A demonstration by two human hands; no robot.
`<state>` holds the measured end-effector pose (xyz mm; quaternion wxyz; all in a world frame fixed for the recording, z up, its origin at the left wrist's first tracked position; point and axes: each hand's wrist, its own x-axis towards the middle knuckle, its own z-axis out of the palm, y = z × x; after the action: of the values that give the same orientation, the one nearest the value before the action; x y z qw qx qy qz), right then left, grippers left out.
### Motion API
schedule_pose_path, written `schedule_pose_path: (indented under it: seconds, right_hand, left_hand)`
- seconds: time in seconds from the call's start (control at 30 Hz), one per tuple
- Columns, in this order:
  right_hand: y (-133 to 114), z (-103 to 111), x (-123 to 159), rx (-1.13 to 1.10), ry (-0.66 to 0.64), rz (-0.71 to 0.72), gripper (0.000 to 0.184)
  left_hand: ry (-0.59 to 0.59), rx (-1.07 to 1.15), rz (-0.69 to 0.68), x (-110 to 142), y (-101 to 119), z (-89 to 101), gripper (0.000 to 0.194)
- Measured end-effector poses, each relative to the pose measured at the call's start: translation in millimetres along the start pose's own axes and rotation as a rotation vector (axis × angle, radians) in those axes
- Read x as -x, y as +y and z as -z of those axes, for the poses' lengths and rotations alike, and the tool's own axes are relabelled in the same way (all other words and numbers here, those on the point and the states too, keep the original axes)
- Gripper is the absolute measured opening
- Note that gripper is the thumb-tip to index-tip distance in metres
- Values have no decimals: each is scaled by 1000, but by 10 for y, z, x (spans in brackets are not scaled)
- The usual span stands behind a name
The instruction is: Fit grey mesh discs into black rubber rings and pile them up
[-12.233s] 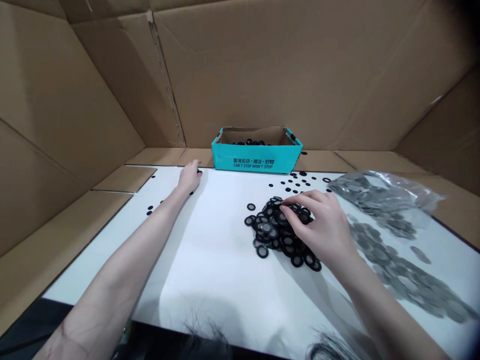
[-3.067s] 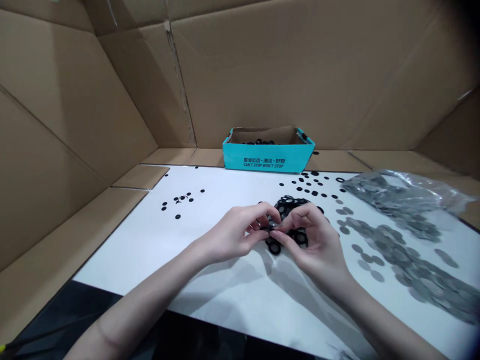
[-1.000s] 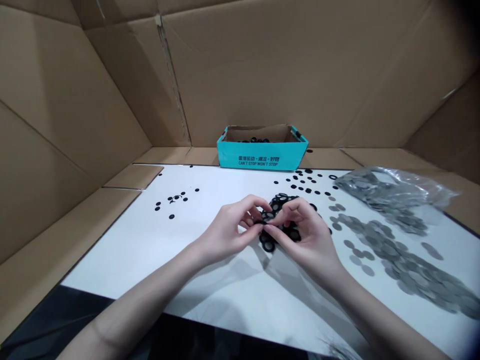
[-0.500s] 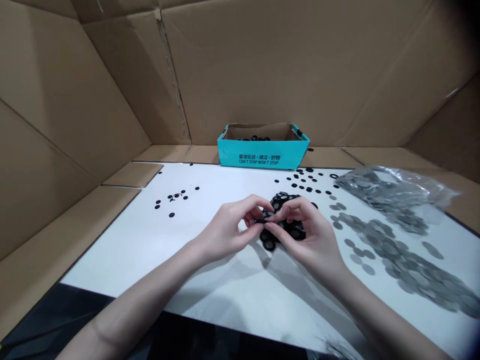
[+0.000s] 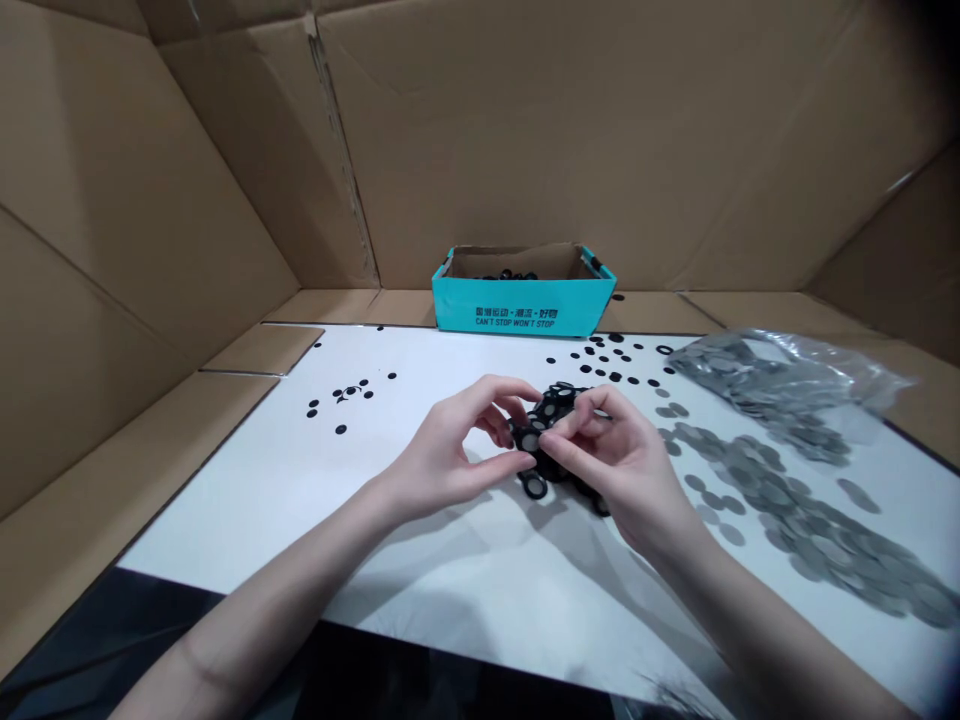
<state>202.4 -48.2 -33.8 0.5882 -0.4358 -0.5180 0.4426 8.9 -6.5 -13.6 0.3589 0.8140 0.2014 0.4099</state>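
My left hand (image 5: 450, 450) and my right hand (image 5: 619, 465) meet over the white table top (image 5: 315, 480), fingertips pinched together on one small black ring with a grey centre (image 5: 530, 440). Just behind and under the fingers lies a pile of the same black rings (image 5: 559, 405); my right hand hides part of it. One ring (image 5: 535, 486) lies alone below the fingertips.
A teal cardboard box (image 5: 523, 305) with black rings inside stands at the back. Small black discs (image 5: 349, 392) are scattered left and near the box (image 5: 607, 360). Grey discs (image 5: 780, 500) spread at right beside a clear plastic bag (image 5: 780, 385). Cardboard walls surround the table.
Both hands have stayed pinched together over the ring pile and lifted slightly. The grey centre of the held ring now faces the camera. 12 s ago my left hand reached far left.
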Motion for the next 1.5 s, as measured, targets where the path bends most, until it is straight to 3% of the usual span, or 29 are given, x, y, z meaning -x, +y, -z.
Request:
schedule_pose_path:
  seconds: [0.1,0.2,0.67,0.8,0.9,1.0,1.3,1.37,1.5]
  right_hand:
    - [-21,22,-18,-180,-64,-173,49]
    - [-53,25,-20,-236,-98,-278,57]
    - [-68,22,6,-232,-219,-376,56]
    - [-77,9,-1,-233,-169,-346,56]
    - [-70,1,-3,-207,-97,-296,55]
    - [-36,-5,4,-151,-54,-214,53]
    - [-48,20,24,244,-178,119,29]
    - [-69,13,20,261,-168,119,31]
    - [-59,-9,6,62,-121,8,34]
  left_hand:
    - [26,-44,-123,-6,0,-8,39]
    - [34,-96,-160,3,16,-17,36]
    - [7,-145,-228,32,24,4,37]
    - [4,-163,-192,37,35,-20,41]
    - [46,-134,-74,37,52,-53,33]
    - [7,-91,18,27,66,-61,26]
    - [-142,-60,135,12,128,15,25]
    - [-138,-85,135,18,120,8,25]
    - [-114,-49,115,26,76,-34,25]
